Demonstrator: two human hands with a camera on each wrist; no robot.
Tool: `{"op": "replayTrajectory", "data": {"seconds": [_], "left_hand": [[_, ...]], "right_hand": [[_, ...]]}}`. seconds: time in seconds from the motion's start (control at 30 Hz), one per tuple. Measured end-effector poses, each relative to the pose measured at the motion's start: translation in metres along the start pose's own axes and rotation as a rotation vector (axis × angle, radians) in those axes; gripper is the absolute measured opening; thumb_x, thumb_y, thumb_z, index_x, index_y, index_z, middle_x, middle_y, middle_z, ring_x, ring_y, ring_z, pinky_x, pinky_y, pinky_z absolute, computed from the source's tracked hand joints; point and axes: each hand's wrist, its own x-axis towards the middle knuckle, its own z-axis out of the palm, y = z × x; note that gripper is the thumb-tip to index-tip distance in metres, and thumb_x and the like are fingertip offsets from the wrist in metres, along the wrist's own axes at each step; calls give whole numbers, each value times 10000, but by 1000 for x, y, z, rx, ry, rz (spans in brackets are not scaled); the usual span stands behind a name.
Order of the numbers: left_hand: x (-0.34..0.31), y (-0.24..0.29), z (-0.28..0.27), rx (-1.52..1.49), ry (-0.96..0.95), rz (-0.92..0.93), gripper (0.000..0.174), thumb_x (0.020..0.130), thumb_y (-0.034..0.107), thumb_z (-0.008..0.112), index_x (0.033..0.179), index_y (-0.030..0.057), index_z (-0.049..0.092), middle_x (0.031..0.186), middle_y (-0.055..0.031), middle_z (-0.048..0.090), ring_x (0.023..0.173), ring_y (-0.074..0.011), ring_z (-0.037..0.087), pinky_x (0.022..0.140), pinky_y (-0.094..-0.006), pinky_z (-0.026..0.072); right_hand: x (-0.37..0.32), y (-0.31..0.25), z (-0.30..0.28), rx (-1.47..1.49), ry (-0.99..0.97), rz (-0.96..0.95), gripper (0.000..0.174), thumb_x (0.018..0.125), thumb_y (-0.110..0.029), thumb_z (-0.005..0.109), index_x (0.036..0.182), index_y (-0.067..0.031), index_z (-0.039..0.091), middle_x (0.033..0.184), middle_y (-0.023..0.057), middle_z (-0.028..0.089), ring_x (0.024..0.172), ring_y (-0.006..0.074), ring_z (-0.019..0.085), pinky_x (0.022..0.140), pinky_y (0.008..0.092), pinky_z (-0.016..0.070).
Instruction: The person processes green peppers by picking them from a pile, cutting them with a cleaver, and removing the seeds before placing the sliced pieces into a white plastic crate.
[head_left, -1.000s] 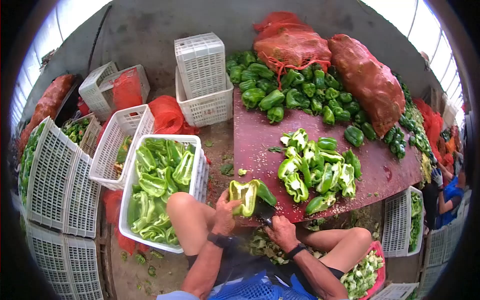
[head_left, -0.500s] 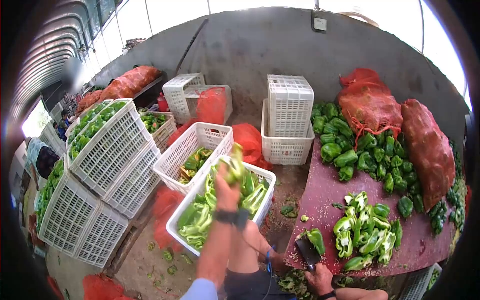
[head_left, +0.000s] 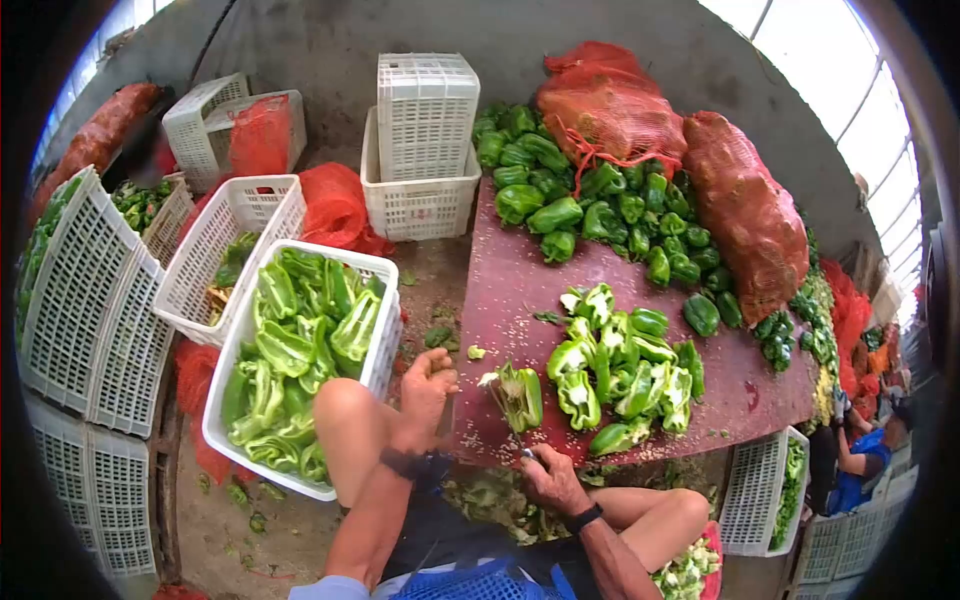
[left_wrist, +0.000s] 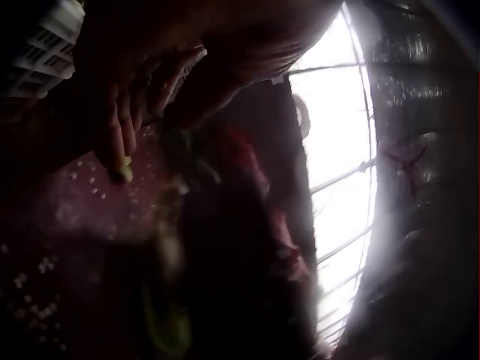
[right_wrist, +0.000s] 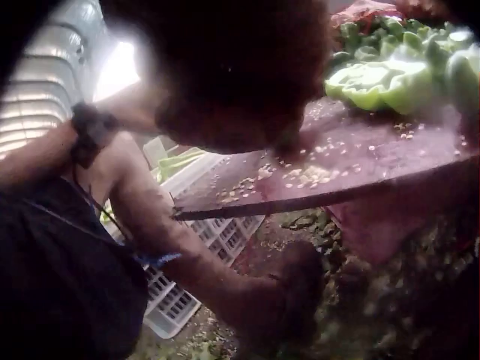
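My left hand hovers by the table's near left edge, fingers loosely bent and nothing between them. Close to its right, a cut green bell pepper with pale seeds exposed is at the table's front edge. My right hand grips a knife by its handle; the pepper overlaps most of the blade in the head view. Several opened pepper halves are heaped farther right on the dark red table. In the dark left wrist view, bent fingers show above the seed-strewn tabletop.
Left of my knee, a white crate holds pepper halves. Whole green peppers and red mesh sacks fill the table's far side. Stacked white crates stand behind. Trimmings in a pink tub are by my right knee.
A pepper half was in my left hand beside the knife, then over the filled crate; now the hand is back near the table without it. My right hand stays on the knife.
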Motion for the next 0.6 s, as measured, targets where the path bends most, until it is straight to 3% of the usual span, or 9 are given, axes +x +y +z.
{"op": "replayTrajectory", "data": {"seconds": [0.03,0.1,0.13,0.2,0.33,0.4,0.5,0.53,0.6], "left_hand": [[3,-19,3,99,-39,-48,428,888,3,720,1283,-61,568,1126,-115,618,960,-167,644,742,-290,593],[-1,-36,11,175,-46,-76,441,867,14,726,1273,-66,575,1059,-91,636,888,-141,638,708,-278,579],[-1,-41,17,250,-50,-100,455,845,26,731,1264,-71,582,992,-66,654,816,-116,631,674,-267,565],[-8,-49,28,279,-108,-162,471,836,48,746,1265,-63,587,945,-66,664,815,-109,637,658,-268,566],[-21,-54,60,564,-172,-159,597,768,198,822,1271,-35,600,936,-160,720,877,-238,710,749,-371,578],[-19,-60,71,699,-197,-71,636,747,237,834,1272,-33,600,982,-195,728,912,-297,723,793,-405,573],[-22,-66,80,826,-128,85,644,750,244,796,1289,-29,571,1071,-259,705,1023,-417,686,863,-483,544],[-20,-81,79,852,-67,128,578,778,243,751,1271,1,573,1058,-270,699,1016,-448,670,864,-509,534],[-12,-89,78,923,-70,142,563,769,215,743,1263,-8,590,999,-259,706,949,-412,690,840,-478,543]], "right_hand": [[0,-4,-4,145,-69,174,252,912,-215,648,1048,-3,651,857,157,670,782,262,674,719,388,540],[-1,1,-9,377,-75,259,216,929,-209,610,981,-2,642,798,84,628,729,193,632,646,340,523],[2,1,-13,244,15,97,208,939,-206,583,959,-5,636,781,64,618,712,173,616,623,333,517],[5,-8,-26,384,133,-2,228,977,-211,535,935,4,597,707,32,585,570,99,540,501,253,435],[43,-1,-48,-146,455,-159,256,930,-255,650,962,-5,606,710,79,598,579,176,586,550,317,488],[63,12,-53,-576,524,-86,266,882,-246,718,969,-17,614,743,137,618,636,300,625,611,409,522],[73,20,-54,-778,470,-82,273,845,-234,749,966,-26,620,808,176,631,715,391,629,663,488,531],[73,22,-55,-801,384,35,288,820,-216,756,985,-28,613,898,176,630,837,396,639,756,500,532],[76,7,-51,-844,411,-60,292,807,-193,748,999,-23,608,946,184,632,893,399,629,799,492,525]]}}
